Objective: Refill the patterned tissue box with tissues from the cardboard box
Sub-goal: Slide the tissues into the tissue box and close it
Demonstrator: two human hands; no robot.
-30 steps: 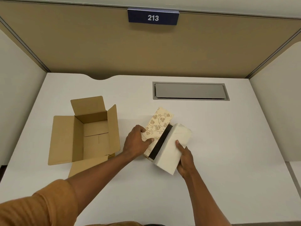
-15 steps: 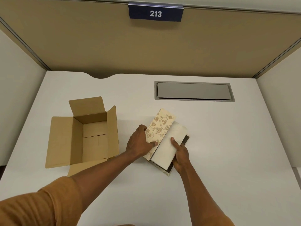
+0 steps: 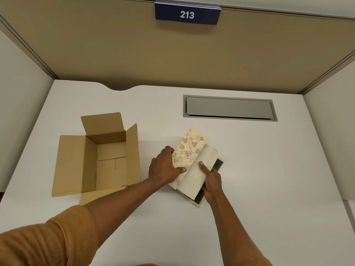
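The patterned tissue box [image 3: 189, 148], cream with brown leaves, lies on the white desk with its lid swung open to the left. My left hand [image 3: 165, 166] holds that lid back, thumb on its inner face. A white stack of tissues [image 3: 197, 170] sits partly down in the box's dark inside, with dark gaps showing at its right and near ends. My right hand [image 3: 210, 177] grips the stack's right side, thumb on top. The cardboard box [image 3: 107, 156] stands open to the left, with nothing visible inside.
The white desk [image 3: 269, 169] is closed in by tan and white partition walls. A grey cable hatch [image 3: 229, 108] is set flush at the back right. A blue sign reading 213 [image 3: 187, 14] hangs above.
The tissue stack went from tilted outside the box's right edge to lying down into the open box. My right hand followed it leftward; my left hand kept the lid open.
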